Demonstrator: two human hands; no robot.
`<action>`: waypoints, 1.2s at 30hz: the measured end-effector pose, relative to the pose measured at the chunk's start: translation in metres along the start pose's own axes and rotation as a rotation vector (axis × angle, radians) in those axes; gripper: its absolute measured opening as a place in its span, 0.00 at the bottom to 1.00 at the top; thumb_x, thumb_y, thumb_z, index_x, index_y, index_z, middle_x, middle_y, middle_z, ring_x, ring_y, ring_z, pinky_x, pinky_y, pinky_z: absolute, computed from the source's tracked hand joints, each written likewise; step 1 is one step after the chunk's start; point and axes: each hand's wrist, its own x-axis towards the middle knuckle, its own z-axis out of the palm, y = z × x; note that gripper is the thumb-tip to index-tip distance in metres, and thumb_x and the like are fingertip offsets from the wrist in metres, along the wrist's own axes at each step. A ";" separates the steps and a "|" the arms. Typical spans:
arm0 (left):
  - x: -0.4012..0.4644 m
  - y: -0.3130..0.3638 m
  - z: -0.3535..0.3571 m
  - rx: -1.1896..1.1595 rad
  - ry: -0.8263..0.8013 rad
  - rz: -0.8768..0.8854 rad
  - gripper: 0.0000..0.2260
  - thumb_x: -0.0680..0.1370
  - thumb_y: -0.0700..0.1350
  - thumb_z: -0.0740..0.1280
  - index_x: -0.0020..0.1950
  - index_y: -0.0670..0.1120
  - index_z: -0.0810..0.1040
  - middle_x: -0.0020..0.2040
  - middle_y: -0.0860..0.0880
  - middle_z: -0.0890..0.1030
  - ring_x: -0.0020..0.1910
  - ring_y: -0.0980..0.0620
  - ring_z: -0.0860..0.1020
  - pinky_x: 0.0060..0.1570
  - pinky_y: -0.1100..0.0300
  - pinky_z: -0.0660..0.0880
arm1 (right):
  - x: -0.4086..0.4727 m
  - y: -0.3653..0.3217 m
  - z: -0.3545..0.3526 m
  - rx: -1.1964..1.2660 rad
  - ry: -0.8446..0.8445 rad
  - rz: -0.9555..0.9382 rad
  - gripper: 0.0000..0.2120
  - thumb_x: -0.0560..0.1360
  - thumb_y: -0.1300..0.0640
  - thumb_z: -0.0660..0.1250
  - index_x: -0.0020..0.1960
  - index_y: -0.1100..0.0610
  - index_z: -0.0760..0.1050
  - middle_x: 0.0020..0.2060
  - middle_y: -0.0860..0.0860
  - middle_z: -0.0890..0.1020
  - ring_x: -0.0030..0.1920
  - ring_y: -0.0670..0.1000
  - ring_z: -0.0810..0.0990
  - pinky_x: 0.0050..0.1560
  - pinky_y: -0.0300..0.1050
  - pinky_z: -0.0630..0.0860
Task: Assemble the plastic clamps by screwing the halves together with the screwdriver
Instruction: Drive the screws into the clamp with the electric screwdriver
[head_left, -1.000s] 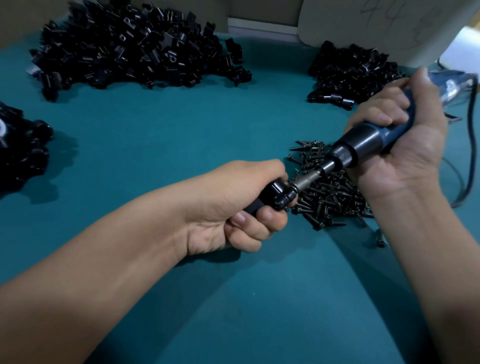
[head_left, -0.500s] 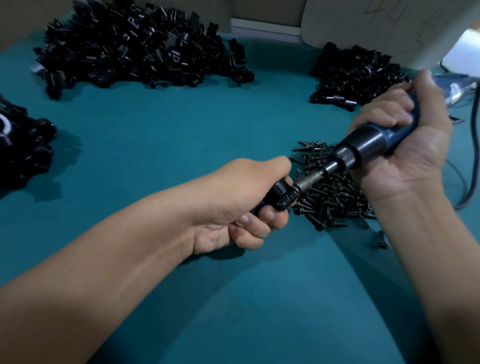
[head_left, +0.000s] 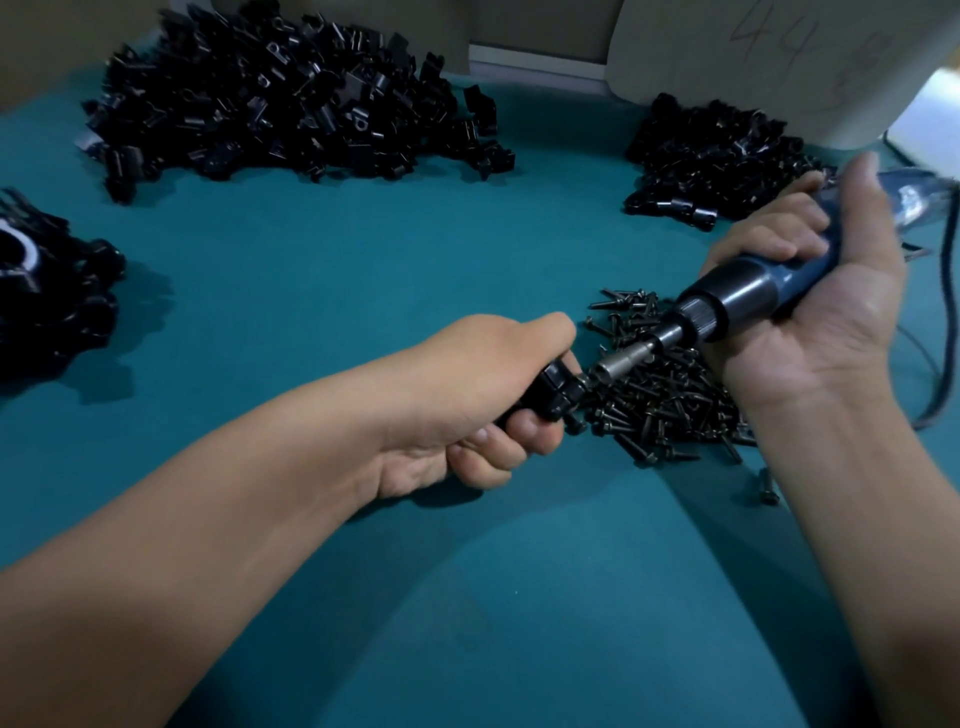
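Driving a screw into a clamp held over the tabletop

The left hand (head_left: 467, 395) is clenched round a black plastic clamp (head_left: 556, 392), bracing it just above the teal tabletop (head_left: 363, 270) so its end faces the tool. The right hand (head_left: 810, 312) grips the blue screwdriver (head_left: 737, 291), angled down so the bit meets the clamp; the screw itself is probably hidden there. The screw pile (head_left: 670, 400) lies just behind, within easy reach.
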 end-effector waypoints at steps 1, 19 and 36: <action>0.000 0.000 0.000 0.015 0.001 0.002 0.10 0.81 0.49 0.58 0.40 0.50 0.70 0.28 0.50 0.64 0.22 0.55 0.53 0.24 0.70 0.52 | 0.000 -0.001 0.001 -0.023 0.005 -0.010 0.11 0.81 0.51 0.73 0.49 0.57 0.77 0.35 0.46 0.74 0.30 0.43 0.72 0.31 0.35 0.74; 0.000 -0.008 0.008 0.266 0.099 0.061 0.09 0.80 0.51 0.56 0.40 0.54 0.69 0.26 0.53 0.67 0.23 0.52 0.55 0.28 0.67 0.55 | -0.006 0.007 0.005 -0.227 -0.082 -0.023 0.11 0.84 0.48 0.69 0.48 0.54 0.74 0.35 0.45 0.71 0.29 0.41 0.69 0.30 0.34 0.71; 0.005 -0.008 0.010 0.089 -0.023 -0.011 0.09 0.82 0.51 0.56 0.42 0.52 0.67 0.27 0.52 0.65 0.23 0.55 0.52 0.25 0.70 0.51 | -0.002 0.000 0.010 -0.101 -0.139 0.040 0.12 0.84 0.50 0.67 0.46 0.55 0.74 0.33 0.44 0.70 0.26 0.42 0.69 0.27 0.34 0.70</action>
